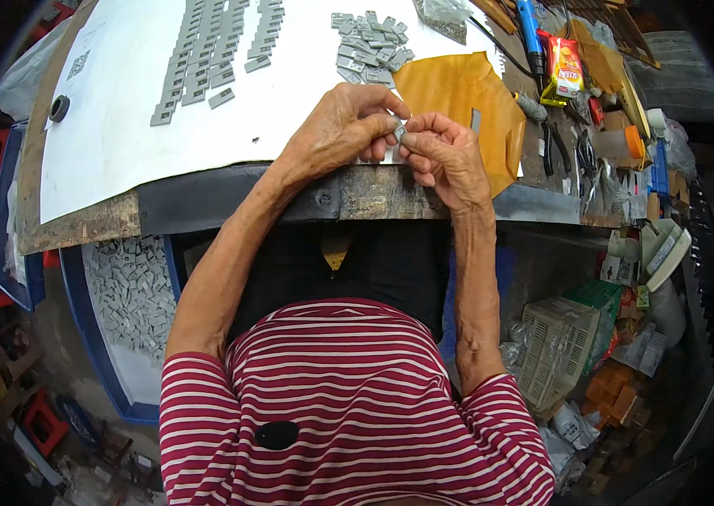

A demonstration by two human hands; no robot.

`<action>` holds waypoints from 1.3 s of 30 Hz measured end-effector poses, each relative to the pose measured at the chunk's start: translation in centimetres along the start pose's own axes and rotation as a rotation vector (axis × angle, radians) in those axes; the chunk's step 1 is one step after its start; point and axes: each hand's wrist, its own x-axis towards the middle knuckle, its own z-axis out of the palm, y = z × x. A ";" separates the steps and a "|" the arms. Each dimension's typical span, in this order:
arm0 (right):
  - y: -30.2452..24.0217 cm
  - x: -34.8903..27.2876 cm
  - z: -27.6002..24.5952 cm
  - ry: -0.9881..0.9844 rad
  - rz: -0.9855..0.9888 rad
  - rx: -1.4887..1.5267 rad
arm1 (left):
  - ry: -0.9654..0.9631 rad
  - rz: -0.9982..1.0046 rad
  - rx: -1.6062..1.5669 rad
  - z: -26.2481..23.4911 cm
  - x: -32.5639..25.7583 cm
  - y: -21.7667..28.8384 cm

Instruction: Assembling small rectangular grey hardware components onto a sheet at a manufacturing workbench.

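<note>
Over the near edge of the table (382,192), the left hand (344,126) and the right hand (449,156) meet tip to tip, each nearly closed in a pinch, with one small grey piece (399,132) caught between their thumbs and fingers; the fingers cover most of it, so its exact angle cannot be told. The likeliest mishap is a slip: so small a part, held only by the fingertips, could spring out if the two pinches pressed unevenly, and this near the edge it might drop towards the lap. A dragging left forearm could perhaps also skew the white sheet (289,118) and spoil the neat rows of grey pieces (175,76) on it, towards the table's left side. Beyond the hands, farther from the near edge, lies a loose pile of similar pieces (372,42); the brown sheet (441,84) lies beside it, partly behind the right hand, and could hinder a reach to that side. Towards the table's right edge crowd a blue-handled tool (530,29), a red packet (563,67) and dark pliers (553,148). A black ring (59,108) sits near the left edge, and below that side stands a blue tray (87,325) full of grey pieces.
</note>
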 end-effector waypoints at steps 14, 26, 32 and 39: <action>-0.8 0.2 0.5 0.040 -0.042 -0.080 | 0.006 0.028 -0.053 -0.1 0.1 -0.5; -1.4 0.4 0.2 -0.002 0.003 -0.155 | 0.022 0.064 -0.034 0.1 0.2 -0.4; -1.7 0.5 -0.1 -0.026 0.016 -0.202 | -0.020 0.048 -0.099 -0.2 0.2 -0.3; -1.5 0.6 -0.1 -0.047 0.029 -0.109 | -0.029 0.049 -0.113 -0.2 0.3 -0.2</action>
